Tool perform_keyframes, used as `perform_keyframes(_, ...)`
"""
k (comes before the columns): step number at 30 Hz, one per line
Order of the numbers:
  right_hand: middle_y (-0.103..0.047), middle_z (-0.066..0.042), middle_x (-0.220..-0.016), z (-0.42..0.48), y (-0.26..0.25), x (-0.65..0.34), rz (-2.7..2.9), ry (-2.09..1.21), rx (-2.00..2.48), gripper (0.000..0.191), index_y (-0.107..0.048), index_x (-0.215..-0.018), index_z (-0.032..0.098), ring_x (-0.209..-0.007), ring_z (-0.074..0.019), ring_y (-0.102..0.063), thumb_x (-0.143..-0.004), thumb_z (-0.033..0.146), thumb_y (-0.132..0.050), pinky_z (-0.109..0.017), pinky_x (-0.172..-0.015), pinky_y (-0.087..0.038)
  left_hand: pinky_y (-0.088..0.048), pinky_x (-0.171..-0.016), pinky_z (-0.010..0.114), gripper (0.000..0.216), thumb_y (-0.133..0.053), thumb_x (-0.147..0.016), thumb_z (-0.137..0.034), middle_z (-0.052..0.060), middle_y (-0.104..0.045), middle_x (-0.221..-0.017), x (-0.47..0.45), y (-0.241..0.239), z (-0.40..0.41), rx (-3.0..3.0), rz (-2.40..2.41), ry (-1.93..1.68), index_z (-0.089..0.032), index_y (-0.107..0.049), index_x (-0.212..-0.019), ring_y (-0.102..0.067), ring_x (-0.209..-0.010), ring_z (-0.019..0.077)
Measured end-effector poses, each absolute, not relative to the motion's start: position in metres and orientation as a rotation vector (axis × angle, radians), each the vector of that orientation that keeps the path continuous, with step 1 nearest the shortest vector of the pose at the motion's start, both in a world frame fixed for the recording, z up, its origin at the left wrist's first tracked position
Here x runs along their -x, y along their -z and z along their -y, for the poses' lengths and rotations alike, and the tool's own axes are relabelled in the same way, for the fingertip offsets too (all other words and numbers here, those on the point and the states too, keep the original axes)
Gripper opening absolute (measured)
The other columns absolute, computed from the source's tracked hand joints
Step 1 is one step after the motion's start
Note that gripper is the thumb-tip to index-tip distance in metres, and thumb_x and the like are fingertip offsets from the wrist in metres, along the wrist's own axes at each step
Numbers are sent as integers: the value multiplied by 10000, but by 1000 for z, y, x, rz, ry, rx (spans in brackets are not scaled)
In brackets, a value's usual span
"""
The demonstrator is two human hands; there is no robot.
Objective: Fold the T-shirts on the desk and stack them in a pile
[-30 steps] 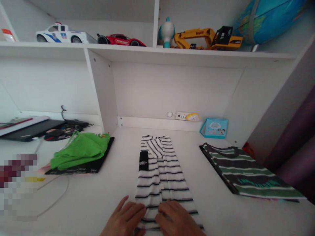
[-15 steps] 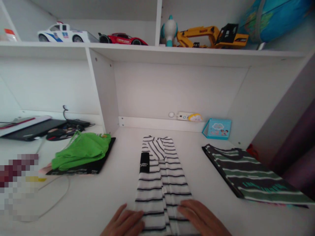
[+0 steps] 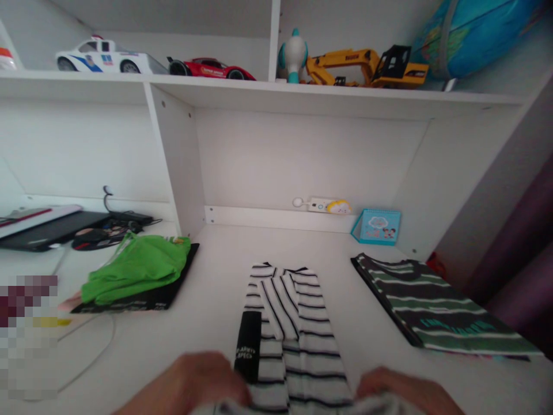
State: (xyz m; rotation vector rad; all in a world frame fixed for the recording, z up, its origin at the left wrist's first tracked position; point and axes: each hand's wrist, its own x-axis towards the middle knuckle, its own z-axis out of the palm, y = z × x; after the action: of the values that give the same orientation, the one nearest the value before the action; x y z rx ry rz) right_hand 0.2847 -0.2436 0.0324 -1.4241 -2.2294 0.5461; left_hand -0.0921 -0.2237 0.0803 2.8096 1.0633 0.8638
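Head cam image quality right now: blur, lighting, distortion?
Head view: left hand and right hand blurred, near end of the striped shirt too; head view: pixelated patch lower left; head view: globe looks stretched near the corner; head view: lighting soft, purple curtain dark, no strong glare.

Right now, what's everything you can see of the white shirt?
The white shirt is soft-looking cloth with thin black stripes, mostly crosswise but slanting in its middle near the far end. A black patch with pale lettering sits on its left side. Folded long and narrow, it lies mostly flat on the desk. The left hand and right hand hold its blurred near end, cut off by the frame.
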Motion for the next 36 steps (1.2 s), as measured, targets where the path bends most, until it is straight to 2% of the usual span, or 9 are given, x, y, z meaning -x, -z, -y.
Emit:
perform_keyframes(4, -602, -25, -673, 154, -62, -255, 1835, -749, 1435, 315, -606, -800, 166, -662, -176, -569, -732, 448, -484, -256, -582, -443, -423, -575, 198, 260, -507, -779, -406, 2, -606, -705, 59, -125, 125, -2188, -1060, -621, -162, -580, -830, -553, -665, 131)
perform_keyframes(7, -493, 36, -506, 87, -49, -234, 1774, -762, 1507, 268, -559, -682, 153, -485, -120, -471, -686, 417, -511, -216, -461, -365, -386, -506, 202, 277, -602, -665, -392, -34, -498, -560, 42, -96, 48, -1901, -1291, -603, -131, -546, -742, -486, -552, 113)
perform_keyframes(10, -505, 22, -510, 56, -24, -228, 1719, -649, 1611, 225, -544, -631, 157, -514, -134, -487, -694, 367, -497, -227, -489, -361, -364, -471, 211, 253, -635, -604, -344, -52, -452, -499, 39, -55, 12, -1859, -1364, -587, -128, -526, -676, -439, -483, 102)
perform_keyframes(14, -584, -20, -643, 53, -4, -232, 1669, -449, 1691, 200, -562, -711, 162, -647, -162, -546, -736, 330, -457, -245, -598, -389, -359, -464, 208, 222, -598, -639, -319, -41, -494, -530, 44, -32, 5, -1880, -1376, -618, -129, -538, -736, -446, -474, 101)
perform_keyframes(20, -582, -15, -651, 56, -2, -227, 1669, -238, 1787, 241, -558, -886, 166, -620, -171, -550, -807, 328, -397, -260, -596, -409, -381, -504, 209, 192, -532, -732, -312, -20, -543, -585, 44, -22, 0, -1907, -1471, -651, -144, -547, -824, -508, -522, 118)
perform_keyframes(23, -605, -115, -916, 62, -6, -218, 1708, -115, 1803, 345, -492, -1115, 121, -846, -234, -562, -829, 276, -376, -343, -725, -428, -398, -579, 226, 178, -570, -716, -299, 0, -566, -636, 42, -21, 0, -1934, -1561, -669, -155, -547, -817, -544, -611, 141)
perform_keyframes(27, -370, -125, -1342, 73, -14, -201, 1934, -36, 1665, 417, -431, -1255, 146, -1235, -233, -317, -857, 250, -368, -385, -1004, -261, -401, -596, 236, 246, -562, -734, -328, 7, -574, -659, 40, -28, 12, -1945, -1616, -675, -167, -512, -913, -547, -635, 152)
perform_keyframes(30, -346, -27, -1385, 81, -16, -188, 2184, -129, 1526, 418, -445, -1267, 255, -1294, -209, -227, -876, 386, -378, -389, -1044, -205, -394, -506, 226, 366, -507, -770, -387, -21, -540, -609, 42, -36, 32, -1867, -1532, -620, -168, -430, -1053, -513, -532, 135)
perform_keyframes(36, -90, -1, -1468, 90, -16, -172, 2426, -356, 1613, 596, -218, -1365, 355, -1327, -296, 19, -835, 621, -278, -555, -1019, -96, -382, -480, 203, 601, -536, -744, -468, -66, -451, -622, 56, -49, 96, -1570, -1093, -483, -240, -281, -1237, -429, -518, 95)
